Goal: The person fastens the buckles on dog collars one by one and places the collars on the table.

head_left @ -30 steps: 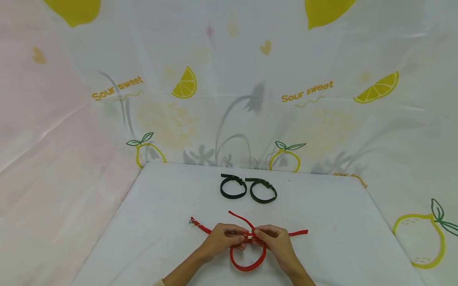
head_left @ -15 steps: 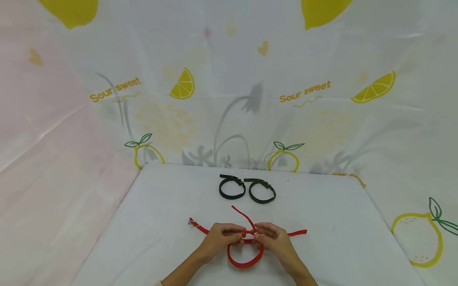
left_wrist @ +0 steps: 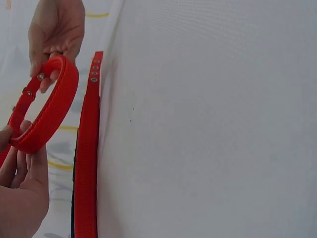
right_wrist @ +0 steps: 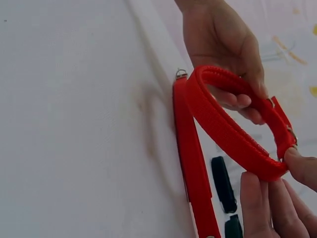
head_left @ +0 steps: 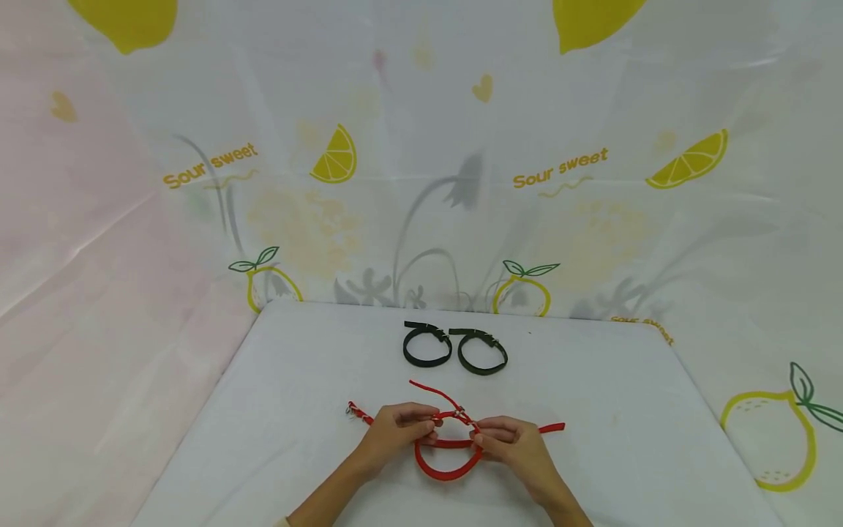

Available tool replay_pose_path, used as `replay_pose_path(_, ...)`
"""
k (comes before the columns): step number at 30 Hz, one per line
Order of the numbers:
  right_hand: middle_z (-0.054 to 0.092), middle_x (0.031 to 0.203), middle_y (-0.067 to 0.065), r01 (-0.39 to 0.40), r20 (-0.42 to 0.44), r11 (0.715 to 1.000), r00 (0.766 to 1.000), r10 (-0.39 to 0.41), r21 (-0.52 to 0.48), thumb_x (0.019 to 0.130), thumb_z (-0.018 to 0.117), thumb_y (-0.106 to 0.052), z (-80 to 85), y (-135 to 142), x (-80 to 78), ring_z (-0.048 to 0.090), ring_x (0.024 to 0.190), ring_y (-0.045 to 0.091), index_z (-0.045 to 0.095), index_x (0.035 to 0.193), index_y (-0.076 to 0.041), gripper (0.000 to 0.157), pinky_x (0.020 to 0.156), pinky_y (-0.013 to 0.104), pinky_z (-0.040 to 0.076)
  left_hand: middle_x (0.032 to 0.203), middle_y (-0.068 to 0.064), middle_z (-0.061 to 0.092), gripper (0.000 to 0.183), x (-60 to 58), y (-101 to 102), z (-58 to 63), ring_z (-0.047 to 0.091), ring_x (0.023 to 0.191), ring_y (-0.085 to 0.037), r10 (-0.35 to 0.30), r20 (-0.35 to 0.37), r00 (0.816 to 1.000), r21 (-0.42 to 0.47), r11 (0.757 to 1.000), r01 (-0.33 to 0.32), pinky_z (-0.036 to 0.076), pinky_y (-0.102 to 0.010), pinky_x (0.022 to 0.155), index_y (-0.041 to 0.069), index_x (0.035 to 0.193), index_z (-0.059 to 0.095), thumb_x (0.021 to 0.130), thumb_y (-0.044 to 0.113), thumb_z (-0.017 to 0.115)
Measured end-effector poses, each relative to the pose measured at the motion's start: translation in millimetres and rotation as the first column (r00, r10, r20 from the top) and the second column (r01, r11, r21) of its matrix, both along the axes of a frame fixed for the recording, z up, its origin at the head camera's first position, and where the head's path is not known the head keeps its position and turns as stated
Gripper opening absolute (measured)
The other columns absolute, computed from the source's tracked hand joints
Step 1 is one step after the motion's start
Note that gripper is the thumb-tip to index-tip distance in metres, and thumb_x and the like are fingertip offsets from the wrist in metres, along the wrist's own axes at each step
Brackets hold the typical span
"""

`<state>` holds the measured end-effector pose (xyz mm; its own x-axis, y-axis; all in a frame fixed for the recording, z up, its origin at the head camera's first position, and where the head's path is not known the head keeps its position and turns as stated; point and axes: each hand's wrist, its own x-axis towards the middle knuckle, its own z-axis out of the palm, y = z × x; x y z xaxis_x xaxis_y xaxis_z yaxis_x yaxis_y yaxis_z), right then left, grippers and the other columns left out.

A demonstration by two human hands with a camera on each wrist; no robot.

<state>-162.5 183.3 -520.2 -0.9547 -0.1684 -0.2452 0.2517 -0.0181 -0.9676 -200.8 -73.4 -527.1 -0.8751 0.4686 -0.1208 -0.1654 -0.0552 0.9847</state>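
Note:
Both hands hold up a red collar (head_left: 446, 474), fastened into a loop, with its thin free end pointing up and left. My left hand (head_left: 395, 435) pinches the strap's left side between thumb and fingers. On the right side, near the metal buckle, my right hand (head_left: 523, 448) pinches the band. The right wrist view shows the loop's padded red band (right_wrist: 233, 131) and metal fittings beside the right thumb. A second red collar (head_left: 553, 427) lies stretched straight on the table, partly hidden by the hands; in the left wrist view its strap end (left_wrist: 96, 69) has several eyelets.
Two dark looped collars, a left one (head_left: 428, 362) and a right one (head_left: 483, 371), lie side by side farther back on the white table (head_left: 316, 351). Behind it hangs a lemon-print cloth (head_left: 421, 219).
My hands have moved apart from close together at the buckle, each still pinching the collar. The loop looks wider, its buckle shows between the hands, and the free end has swung left.

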Motion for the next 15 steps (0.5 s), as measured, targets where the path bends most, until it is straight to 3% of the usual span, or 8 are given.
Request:
replay_pose_path(7,0.071,0.104,0.017,0.050,-0.007,0.998,0.999,-0.050,0.033,0.084,0.078,-0.020,3.9,2.4,1.3,0.070,0.093,0.028,0.059,0.122,0.011,0.052,0.079,0.037,0.057,0.108,-0.020,0.070,0.042,-0.7,-3.8,1.9,0.071,0.091,-0.027,0.031,0.009,0.999,-0.021,0.999,-0.031,0.056,-0.032,0.083,-0.005,0.125,0.061,0.090,0.016,0.071)
replay_pose_path(15,0.072,0.103,0.017,0.024,-0.018,1.000,1.000,-0.024,0.012,0.083,0.079,-0.019,1.8,1.8,1.6,0.070,0.092,0.028,0.062,0.119,0.008,0.047,0.079,0.038,0.057,0.110,-0.015,0.069,0.049,-0.9,-3.5,-0.1,0.070,0.092,-0.028,0.062,0.035,0.997,0.020,0.998,-0.062,0.057,-0.035,0.081,-0.006,0.128,0.058,0.088,0.018,0.074)
